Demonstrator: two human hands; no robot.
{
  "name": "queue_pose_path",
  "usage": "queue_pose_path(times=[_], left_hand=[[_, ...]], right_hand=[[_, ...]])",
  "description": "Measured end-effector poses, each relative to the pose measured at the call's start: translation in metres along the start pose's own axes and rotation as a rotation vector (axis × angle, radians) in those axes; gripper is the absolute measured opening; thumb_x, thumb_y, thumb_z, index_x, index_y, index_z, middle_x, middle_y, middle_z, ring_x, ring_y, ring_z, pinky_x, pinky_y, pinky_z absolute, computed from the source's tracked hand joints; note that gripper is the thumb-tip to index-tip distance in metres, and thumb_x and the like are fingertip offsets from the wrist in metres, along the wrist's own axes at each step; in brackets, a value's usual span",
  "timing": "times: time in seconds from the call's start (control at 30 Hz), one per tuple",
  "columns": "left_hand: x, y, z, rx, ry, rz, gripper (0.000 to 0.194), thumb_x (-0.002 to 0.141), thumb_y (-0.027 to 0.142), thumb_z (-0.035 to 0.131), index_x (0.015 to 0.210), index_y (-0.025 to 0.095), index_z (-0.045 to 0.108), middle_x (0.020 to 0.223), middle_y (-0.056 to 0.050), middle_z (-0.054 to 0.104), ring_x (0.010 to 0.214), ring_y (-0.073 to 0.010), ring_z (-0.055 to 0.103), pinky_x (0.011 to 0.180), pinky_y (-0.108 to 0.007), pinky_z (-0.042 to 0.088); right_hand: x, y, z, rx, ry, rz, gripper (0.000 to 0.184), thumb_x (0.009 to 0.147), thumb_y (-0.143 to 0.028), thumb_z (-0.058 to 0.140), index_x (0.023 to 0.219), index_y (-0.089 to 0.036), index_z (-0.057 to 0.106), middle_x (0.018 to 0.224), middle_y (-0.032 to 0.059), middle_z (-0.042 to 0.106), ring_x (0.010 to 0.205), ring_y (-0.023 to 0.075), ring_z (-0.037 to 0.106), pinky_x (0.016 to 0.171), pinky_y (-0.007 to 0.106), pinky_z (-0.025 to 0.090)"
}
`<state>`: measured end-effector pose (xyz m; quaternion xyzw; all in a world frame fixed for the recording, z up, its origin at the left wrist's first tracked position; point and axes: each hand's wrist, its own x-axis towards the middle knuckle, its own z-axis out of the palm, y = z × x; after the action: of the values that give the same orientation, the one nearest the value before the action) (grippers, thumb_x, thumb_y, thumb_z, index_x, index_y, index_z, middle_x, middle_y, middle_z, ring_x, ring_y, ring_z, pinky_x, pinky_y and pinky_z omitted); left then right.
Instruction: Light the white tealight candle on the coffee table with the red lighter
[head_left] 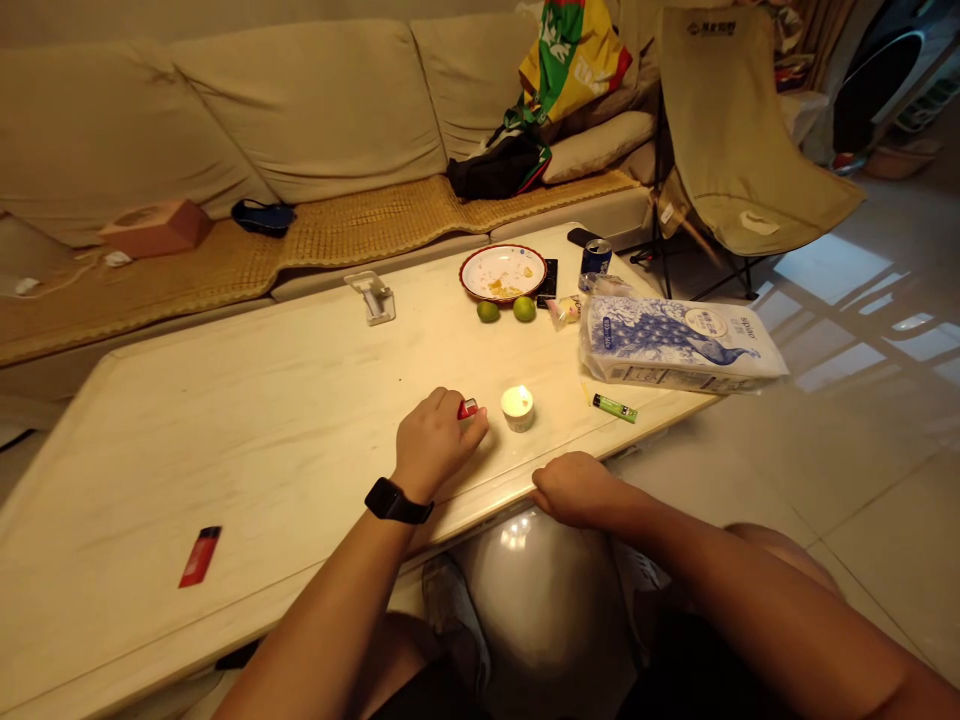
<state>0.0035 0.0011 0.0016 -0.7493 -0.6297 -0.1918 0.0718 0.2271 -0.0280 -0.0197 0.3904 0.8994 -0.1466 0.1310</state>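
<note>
My left hand (435, 437), with a black watch on its wrist, rests on the pale table (247, 420) and is closed around a small red lighter (467, 408). The lighter's tip points toward a lit tea-light candle (517, 407) just to its right. My right hand (574, 487) is curled over the table's near edge, its fingers hidden underneath. A green lighter (615, 408) lies to the right of the candle.
A red flat pack (200, 556) lies near the table's front left. Farther back are a plate (502, 272), two limes (506, 310), a can (596, 258), a clear stand (371, 297) and a tissue pack (679, 343). Sofa behind; folding chair at right.
</note>
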Motion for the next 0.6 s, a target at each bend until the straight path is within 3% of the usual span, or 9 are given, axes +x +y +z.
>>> queue_pose_path(times=[0.6], left_hand=[[0.0008, 0.0018, 0.0024, -0.021, -0.03, 0.003, 0.031, 0.092, 0.048, 0.047, 0.081, 0.02, 0.056, 0.082, -0.004, 0.06, 0.073, -0.018, 0.054, 0.064, -0.032, 0.036]], right_hand=[[-0.0005, -0.0005, -0.0006, 0.01, -0.013, 0.004, 0.041, 0.098, -0.042, 0.044, 0.1, -0.013, 0.074, 0.092, 0.0171, 0.076, 0.089, 0.0289, 0.072, 0.075, 0.035, 0.051]])
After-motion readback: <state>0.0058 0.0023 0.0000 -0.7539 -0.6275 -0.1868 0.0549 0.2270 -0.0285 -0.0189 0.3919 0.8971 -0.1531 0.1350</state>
